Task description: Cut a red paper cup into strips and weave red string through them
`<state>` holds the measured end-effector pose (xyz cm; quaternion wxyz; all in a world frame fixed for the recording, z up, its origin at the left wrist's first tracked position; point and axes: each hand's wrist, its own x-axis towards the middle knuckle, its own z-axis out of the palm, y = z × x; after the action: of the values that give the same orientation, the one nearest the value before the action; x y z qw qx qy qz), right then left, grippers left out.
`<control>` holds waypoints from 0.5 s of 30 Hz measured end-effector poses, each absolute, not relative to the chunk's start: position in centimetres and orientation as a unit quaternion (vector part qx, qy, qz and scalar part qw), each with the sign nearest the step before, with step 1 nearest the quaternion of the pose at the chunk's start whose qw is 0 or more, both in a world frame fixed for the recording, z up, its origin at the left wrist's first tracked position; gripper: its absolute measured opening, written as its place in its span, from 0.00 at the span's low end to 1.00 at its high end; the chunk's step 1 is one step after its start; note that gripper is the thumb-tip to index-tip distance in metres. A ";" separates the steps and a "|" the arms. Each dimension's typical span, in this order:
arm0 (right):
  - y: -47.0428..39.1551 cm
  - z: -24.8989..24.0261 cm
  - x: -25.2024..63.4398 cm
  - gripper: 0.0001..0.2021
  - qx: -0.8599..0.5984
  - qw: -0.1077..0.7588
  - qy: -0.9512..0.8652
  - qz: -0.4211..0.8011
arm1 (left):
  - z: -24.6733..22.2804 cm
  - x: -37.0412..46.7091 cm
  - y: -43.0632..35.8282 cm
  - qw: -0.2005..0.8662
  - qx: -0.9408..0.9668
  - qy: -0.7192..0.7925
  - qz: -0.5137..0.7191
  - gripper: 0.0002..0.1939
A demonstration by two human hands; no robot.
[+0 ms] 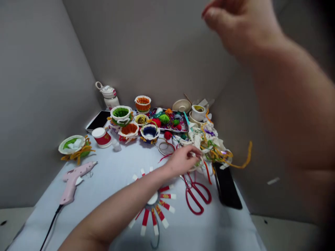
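Observation:
My left hand [184, 159] reaches across the table into the pile of yarn and white scraps [209, 139] on the right; its fingers are bent, and what they may hold is hidden. Raised high at the top right, my right hand [235, 24] is blurred, with thumb and fingers pressed together; anything between them is too unclear to name. Under my left forearm lies a cup cut into red and white strips [154, 212], spread out like rays. Red-handled scissors [198, 195] lie just below my left hand.
A pink glue gun [72, 183] with a black cord lies at the left. Behind are yarn-woven cups [121, 115], a red and white paper cup [102, 138], a bottle [110, 97] and a tray [187, 122] of yarn balls. A black phone [227, 188] lies by the right edge.

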<state>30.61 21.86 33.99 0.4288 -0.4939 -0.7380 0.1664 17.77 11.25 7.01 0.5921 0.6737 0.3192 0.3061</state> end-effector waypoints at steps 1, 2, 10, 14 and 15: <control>20.2 32.4 30.9 0.17 -0.493 0.416 -0.755 0.116 | 6.9 17.7 11.3 0.607 0.654 0.314 0.324 0.11; 18.4 30.3 31.2 0.15 -0.489 0.397 -0.773 0.077 | 6.8 17.6 11.2 0.630 0.639 0.294 0.329 0.09; 3.9 10.5 33.2 0.27 -0.458 0.365 -0.726 0.360 | 5.6 16.2 6.5 0.699 0.532 0.233 0.418 0.07; -1.9 4.9 30.9 0.34 -0.440 0.380 -0.656 0.482 | 4.4 14.0 2.1 0.656 0.590 0.263 0.390 0.09; -2.9 4.1 30.3 0.33 -0.450 0.370 -0.637 0.504 | 4.0 13.3 1.1 0.648 0.601 0.275 0.378 0.10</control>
<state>30.31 -2.89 4.06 0.3701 -0.4503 -0.6371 0.5044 13.31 1.11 4.02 0.6483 0.6009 0.2755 0.3778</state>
